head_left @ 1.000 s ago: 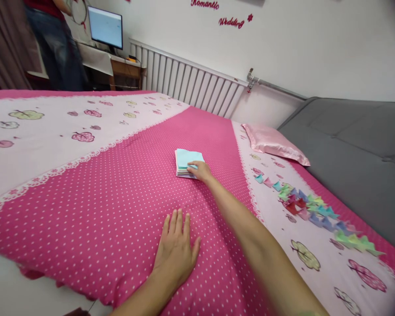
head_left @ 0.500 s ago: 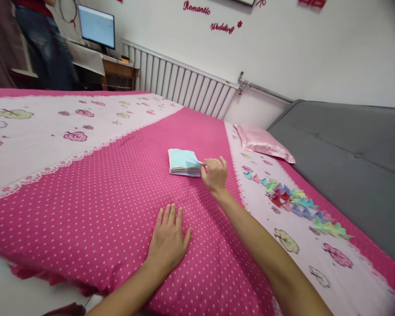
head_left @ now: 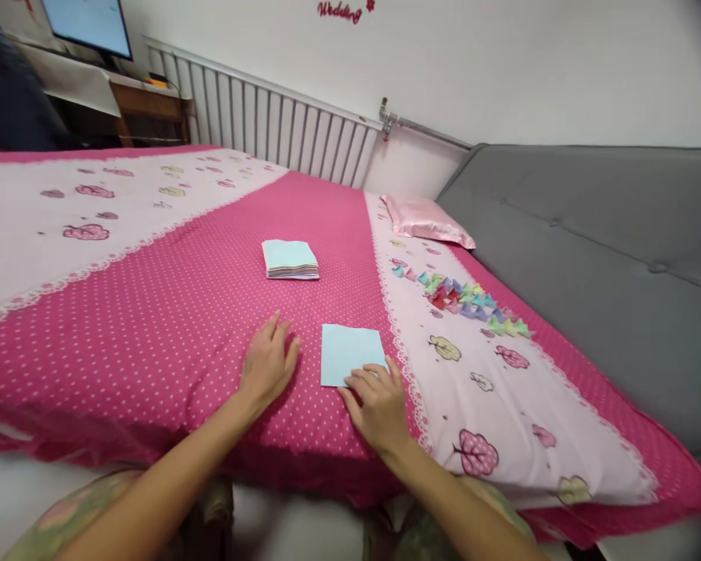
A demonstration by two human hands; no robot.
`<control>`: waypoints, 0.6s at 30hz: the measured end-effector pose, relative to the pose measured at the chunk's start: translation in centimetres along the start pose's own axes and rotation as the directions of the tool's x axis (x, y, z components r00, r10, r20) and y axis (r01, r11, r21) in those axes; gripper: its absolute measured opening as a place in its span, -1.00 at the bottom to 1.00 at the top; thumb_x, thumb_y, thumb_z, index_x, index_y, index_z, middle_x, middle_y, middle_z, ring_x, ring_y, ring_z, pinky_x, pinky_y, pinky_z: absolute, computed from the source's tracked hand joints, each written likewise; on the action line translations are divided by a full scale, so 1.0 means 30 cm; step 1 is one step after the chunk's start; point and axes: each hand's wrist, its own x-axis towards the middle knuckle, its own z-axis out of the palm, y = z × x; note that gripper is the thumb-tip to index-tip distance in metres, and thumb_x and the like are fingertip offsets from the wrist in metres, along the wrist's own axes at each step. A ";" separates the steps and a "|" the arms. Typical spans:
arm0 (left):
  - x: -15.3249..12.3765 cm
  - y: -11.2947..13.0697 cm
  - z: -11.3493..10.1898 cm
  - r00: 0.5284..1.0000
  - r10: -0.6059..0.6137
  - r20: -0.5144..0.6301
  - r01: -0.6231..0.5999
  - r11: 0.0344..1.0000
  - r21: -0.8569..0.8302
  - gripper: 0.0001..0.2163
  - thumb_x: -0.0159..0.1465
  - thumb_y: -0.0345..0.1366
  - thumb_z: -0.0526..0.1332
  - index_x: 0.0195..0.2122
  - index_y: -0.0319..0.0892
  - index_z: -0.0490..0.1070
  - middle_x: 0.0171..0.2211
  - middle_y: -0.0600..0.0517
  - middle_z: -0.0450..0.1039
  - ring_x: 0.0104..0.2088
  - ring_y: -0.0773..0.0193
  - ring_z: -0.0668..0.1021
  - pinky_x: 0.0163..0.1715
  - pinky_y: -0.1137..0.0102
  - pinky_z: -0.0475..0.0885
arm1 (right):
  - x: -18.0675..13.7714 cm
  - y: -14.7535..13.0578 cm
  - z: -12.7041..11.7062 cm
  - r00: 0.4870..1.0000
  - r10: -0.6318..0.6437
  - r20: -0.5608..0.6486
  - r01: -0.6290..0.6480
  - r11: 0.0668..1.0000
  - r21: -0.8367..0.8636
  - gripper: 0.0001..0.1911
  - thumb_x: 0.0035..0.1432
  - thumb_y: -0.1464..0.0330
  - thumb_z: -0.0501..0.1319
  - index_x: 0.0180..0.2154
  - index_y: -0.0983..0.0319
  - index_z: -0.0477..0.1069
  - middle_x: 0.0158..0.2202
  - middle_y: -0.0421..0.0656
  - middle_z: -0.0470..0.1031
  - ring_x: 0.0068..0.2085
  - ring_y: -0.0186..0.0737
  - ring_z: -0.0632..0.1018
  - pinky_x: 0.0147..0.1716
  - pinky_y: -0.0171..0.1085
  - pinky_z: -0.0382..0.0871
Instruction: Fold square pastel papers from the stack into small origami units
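Observation:
A single light blue paper square (head_left: 349, 352) lies flat on the pink dotted bedspread (head_left: 169, 312) near the front edge. My right hand (head_left: 378, 407) rests on its near edge with the fingers bent over the paper. My left hand (head_left: 267, 361) lies flat on the bedspread just left of the sheet, fingers stretched out, holding nothing. Farther back sits a stack of coloured paper squares (head_left: 290, 259) with a light blue sheet on top.
A row of several folded paper shapes (head_left: 461, 299) in mixed colours lies on the pale strip to the right. A pink pillow (head_left: 425, 221) sits behind them, a grey sofa (head_left: 596, 257) at right, a radiator (head_left: 269, 128) and a monitor (head_left: 87, 23) at the back.
My right hand has drawn one light blue sheet off the stack and brought it toward the front edge. The view has tilted down; my left hand stays flat.

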 end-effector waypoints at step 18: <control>0.037 0.218 0.221 0.774 0.461 0.435 -0.490 0.870 -0.051 -0.52 0.21 -0.26 -0.04 0.16 -0.28 0.11 0.21 -0.18 0.02 0.22 0.07 0.03 0.15 0.15 -0.06 | 0.180 0.131 0.112 0.945 0.062 0.321 -0.188 0.907 0.376 -0.36 0.22 0.07 -0.24 0.23 0.27 -0.16 0.28 -0.10 -0.14 0.27 -0.21 -0.10 0.22 -0.13 -0.23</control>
